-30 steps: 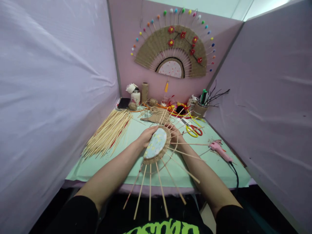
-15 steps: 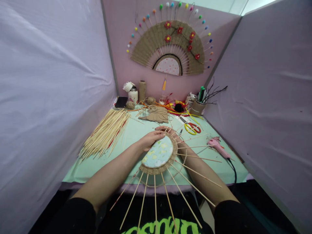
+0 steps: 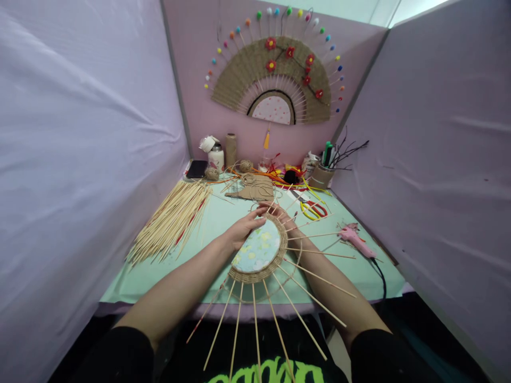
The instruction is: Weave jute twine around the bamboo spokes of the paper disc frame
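Fan [image 3: 257, 249] in left hand's [image 3: 243, 230] grip, right hand's [image 3: 281, 214] unclear, sticks [image 3: 256, 329] past table edge [image 3: 167, 301]

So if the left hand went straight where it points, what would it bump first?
Probably the right hand, just past the fingertips of the left hand, though depth is unclear and they may already touch.

Shows, at the centre of the frame, a half-round fan piece [image 3: 261, 255], tilted, with its straight edge toward the upper left and its curve toward the lower right. Has a pale blue panel [image 3: 257, 246] with yellow-green blotches, bordered by a tan woven band [image 3: 255, 277]. Spreads thin pale sticks [image 3: 256, 324] outward, some reaching the bottom edge; carries a slender strand [image 3: 300, 258] arcing across them.
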### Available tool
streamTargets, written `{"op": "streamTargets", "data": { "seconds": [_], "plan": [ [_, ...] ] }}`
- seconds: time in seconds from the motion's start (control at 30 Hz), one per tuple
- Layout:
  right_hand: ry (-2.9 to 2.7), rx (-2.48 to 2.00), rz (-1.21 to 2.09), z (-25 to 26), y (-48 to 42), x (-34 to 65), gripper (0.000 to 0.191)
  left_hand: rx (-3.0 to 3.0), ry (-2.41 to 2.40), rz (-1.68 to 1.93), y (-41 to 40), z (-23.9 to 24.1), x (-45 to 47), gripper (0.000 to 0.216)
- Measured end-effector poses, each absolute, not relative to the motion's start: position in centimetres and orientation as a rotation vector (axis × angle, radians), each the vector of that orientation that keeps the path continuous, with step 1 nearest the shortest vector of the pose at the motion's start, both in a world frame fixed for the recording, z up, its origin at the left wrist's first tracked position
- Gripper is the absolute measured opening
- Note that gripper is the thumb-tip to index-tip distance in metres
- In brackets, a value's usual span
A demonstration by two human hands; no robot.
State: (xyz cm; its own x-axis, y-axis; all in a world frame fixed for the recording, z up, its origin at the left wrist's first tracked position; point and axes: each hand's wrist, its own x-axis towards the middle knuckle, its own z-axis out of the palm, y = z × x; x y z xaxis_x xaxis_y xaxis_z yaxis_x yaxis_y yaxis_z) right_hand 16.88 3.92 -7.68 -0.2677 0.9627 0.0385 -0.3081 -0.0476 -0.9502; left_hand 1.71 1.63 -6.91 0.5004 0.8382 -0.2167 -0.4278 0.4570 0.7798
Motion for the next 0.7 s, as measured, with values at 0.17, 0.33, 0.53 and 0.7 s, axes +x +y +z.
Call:
{"op": "streamTargets", "data": {
  "seconds": [0.17, 0.33, 0.53, 0.7],
  "plan": [
    [-1.229, -0.882, 1.569, -6.91, 4.14, 17.06, 0.042, 0.713, 0.542, 0.864, 1.79, -7.41, 1.74, 0.057],
    [-1.208, -0.871, 1.596, -6.74, 3.88, 17.05, 0.04, 0.704, 0.496, 0.851, 1.6, -7.54, 1.96, 0.054],
    [-1.059, -0.815, 1.567, -7.55, 4.38, 16.92, 0.049, 0.734, 0.451, 0.881, 1.4, -7.22, 1.95, 0.06],
    [-1.075, -0.799, 1.581, -7.62, 4.63, 16.89, 0.045, 0.747, 0.415, 0.879, 1.44, -7.21, 1.92, 0.066]
  ]
}}
